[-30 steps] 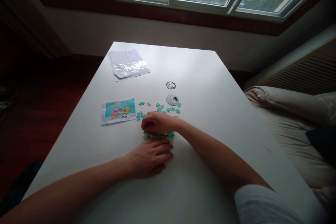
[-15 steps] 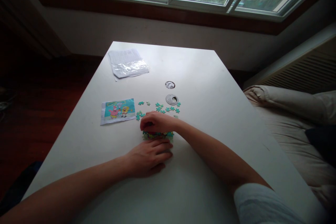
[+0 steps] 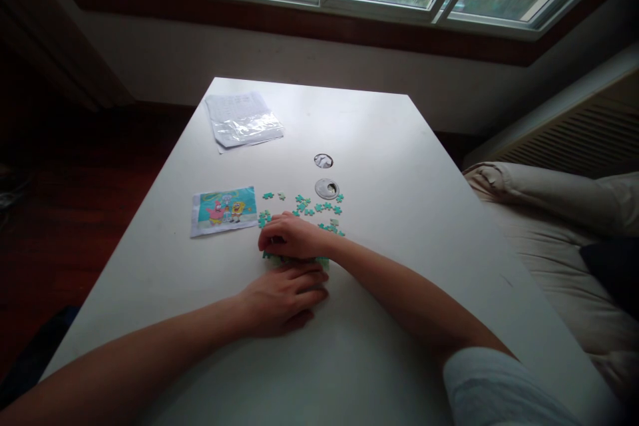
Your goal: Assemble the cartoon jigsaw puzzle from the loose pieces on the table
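Note:
A partly joined jigsaw puzzle [image 3: 324, 263] lies on the white table, mostly covered by my two hands. My left hand [image 3: 287, 296] rests flat along its near edge, fingers stretched to the right and slightly spread. Over the far left part of the puzzle is my right hand [image 3: 292, 236], its fingers curled down and pressed together. A green puzzle piece [image 3: 266, 255] shows right under those fingertips at the puzzle's left side. Loose green puzzle pieces [image 3: 327, 206] are scattered just beyond my right hand. The puzzle's middle is hidden.
Left of the pieces lies a cartoon picture sheet [image 3: 224, 211]. Papers in a clear plastic sleeve [image 3: 244, 121] sit at the table's far left. Two round cable holes, one with a grey cover [image 3: 327, 189], are set in the table [image 3: 399, 213]. A beige couch [image 3: 539, 246] stands to the right.
My right hand has shifted a little left, with a green piece now showing under its fingertips. More loose pieces have come into view behind its wrist. The left hand has stayed put.

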Demonstrator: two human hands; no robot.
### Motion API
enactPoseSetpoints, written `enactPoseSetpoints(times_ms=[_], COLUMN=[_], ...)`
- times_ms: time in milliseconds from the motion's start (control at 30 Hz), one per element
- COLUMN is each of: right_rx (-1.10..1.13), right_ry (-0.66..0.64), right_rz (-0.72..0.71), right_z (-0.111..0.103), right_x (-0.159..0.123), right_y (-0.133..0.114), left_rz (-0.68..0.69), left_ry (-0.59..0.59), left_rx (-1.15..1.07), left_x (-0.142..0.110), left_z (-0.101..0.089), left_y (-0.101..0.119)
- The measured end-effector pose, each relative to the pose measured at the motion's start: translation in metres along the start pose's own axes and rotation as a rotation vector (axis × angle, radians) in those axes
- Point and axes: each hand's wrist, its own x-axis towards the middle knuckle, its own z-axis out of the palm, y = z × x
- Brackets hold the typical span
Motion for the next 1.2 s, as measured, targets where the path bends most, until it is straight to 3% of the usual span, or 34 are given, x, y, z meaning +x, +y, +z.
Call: enactPoseSetpoints(times_ms=[1200], right_rx=[-0.046], right_ry=[0.055], right_rz=[-0.078], right_z=[-0.003], right_x=[0.002], right_y=[0.0059], left_rz=[-0.005], left_ry=[-0.031], left_rx=[-0.01], left_x=[-0.0001], left_z=[0.0019], left_y=[-0.0012])
